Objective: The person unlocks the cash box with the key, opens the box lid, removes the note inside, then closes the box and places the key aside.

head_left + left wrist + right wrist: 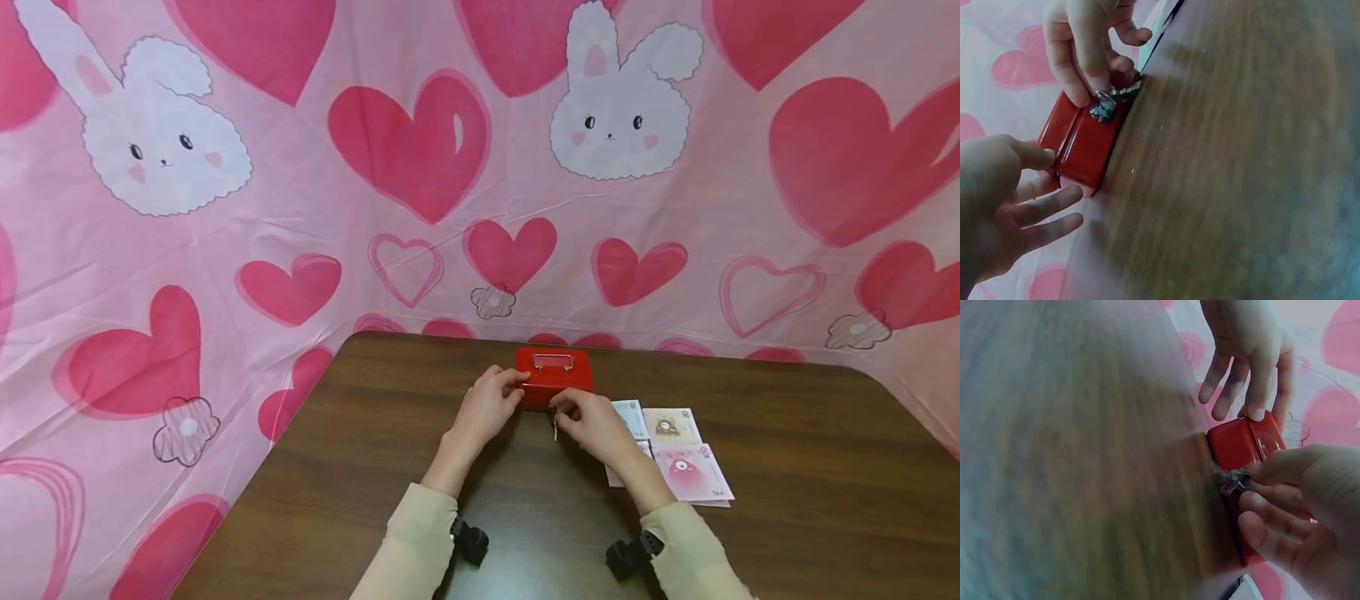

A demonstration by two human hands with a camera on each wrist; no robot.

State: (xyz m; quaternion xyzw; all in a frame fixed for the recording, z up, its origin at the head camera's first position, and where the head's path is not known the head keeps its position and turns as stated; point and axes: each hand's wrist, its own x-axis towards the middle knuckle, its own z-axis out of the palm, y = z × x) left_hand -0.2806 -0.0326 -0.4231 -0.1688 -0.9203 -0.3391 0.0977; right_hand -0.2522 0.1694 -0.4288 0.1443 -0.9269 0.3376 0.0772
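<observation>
A small red cash box (pixel 557 382) with a folding metal handle (pixel 553 362) on its lid sits near the table's far edge, lid down. My left hand (pixel 487 406) holds its left corner between thumb and forefinger, the other fingers stretched out apart from it. At the front face, my right hand (pixel 597 427) pinches a small key at the lock (pixel 1102 111). Another key (pixel 556 432) dangles below my fingers from the same bunch. How deep the pinched key sits is hidden by the fingertips and blur.
Right of the box, printed play banknotes lie in two rows, among them a pink note (pixel 693 473) and a beige one (pixel 671 426). The brown wooden table (pixel 322 500) ends at a pink cloth backdrop (pixel 315 200) with hearts and rabbits.
</observation>
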